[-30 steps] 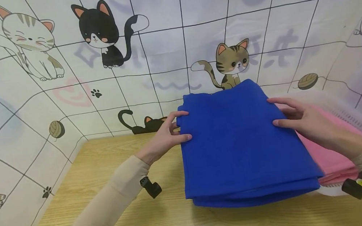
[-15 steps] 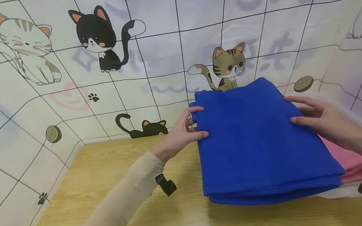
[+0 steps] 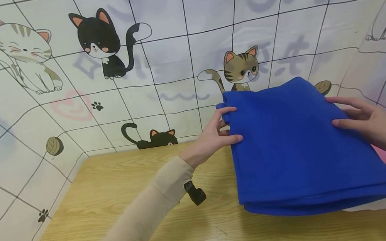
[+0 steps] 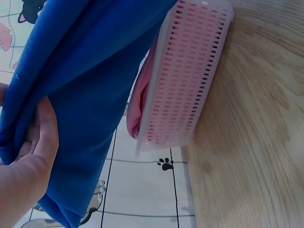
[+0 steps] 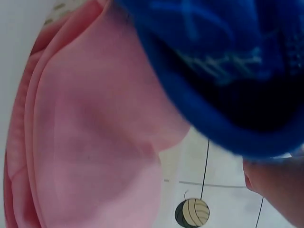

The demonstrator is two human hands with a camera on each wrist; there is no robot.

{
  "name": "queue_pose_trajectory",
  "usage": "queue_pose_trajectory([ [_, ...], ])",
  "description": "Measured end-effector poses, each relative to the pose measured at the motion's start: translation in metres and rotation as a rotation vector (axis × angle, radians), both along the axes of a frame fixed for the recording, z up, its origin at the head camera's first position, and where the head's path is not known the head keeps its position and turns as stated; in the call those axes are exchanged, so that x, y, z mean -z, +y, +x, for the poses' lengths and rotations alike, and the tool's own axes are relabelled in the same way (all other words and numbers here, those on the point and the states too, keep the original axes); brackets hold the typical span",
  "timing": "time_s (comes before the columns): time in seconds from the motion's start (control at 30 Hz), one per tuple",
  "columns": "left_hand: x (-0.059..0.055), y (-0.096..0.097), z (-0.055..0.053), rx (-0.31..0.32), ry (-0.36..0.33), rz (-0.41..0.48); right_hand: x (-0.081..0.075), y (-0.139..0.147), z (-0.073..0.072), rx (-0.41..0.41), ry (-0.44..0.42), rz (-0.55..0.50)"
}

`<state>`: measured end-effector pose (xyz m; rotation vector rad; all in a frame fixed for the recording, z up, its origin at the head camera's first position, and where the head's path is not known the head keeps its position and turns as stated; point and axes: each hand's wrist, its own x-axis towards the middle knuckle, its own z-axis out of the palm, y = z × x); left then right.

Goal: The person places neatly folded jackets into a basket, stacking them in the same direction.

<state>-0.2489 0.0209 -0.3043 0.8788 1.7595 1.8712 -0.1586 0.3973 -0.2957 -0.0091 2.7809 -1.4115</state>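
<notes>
A folded blue cloth (image 3: 299,141), several layers thick, is held up between both hands in the head view, raised above the table. My left hand (image 3: 213,136) grips its left edge, thumb on top and the other fingers tucked underneath. At the opposite edge, my right hand (image 3: 371,119) pinches the cloth with the thumb on the upper face. The left wrist view shows the left hand's fingers (image 4: 45,130) curled in the folds. Partly under the blue cloth lies a pink folded cloth (image 5: 95,118), inside a white perforated plastic basket (image 4: 185,76).
The basket stands on the wood-grain table (image 3: 143,187) at the right, mostly covered by the blue cloth in the head view. Behind the table rises a white wall covering (image 3: 172,52) printed with grid lines and cartoon cats.
Both hands have carried the blue cloth to the right, so it now covers more of the pink cloth and basket in the head view. Their hold looks the same.
</notes>
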Motion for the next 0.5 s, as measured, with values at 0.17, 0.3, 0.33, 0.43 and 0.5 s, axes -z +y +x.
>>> queue_pose_trajectory([
  [0.17,-0.001,0.013,0.001,-0.002,-0.029,0.007,0.000,0.009,0.003,0.043,0.011,0.022],
  [0.3,-0.001,0.023,0.001,0.020,-0.049,0.010,0.001,0.020,0.003,0.049,0.039,0.033],
  [0.33,-0.001,0.026,0.002,0.027,-0.054,0.015,0.001,0.023,0.003,0.048,0.044,0.039],
  [0.43,-0.002,0.033,0.005,0.046,-0.067,0.037,0.002,0.032,0.003,0.054,0.056,0.072],
  [0.5,-0.003,0.039,0.006,0.057,-0.076,0.052,0.001,0.037,0.004,0.051,0.048,0.095],
])
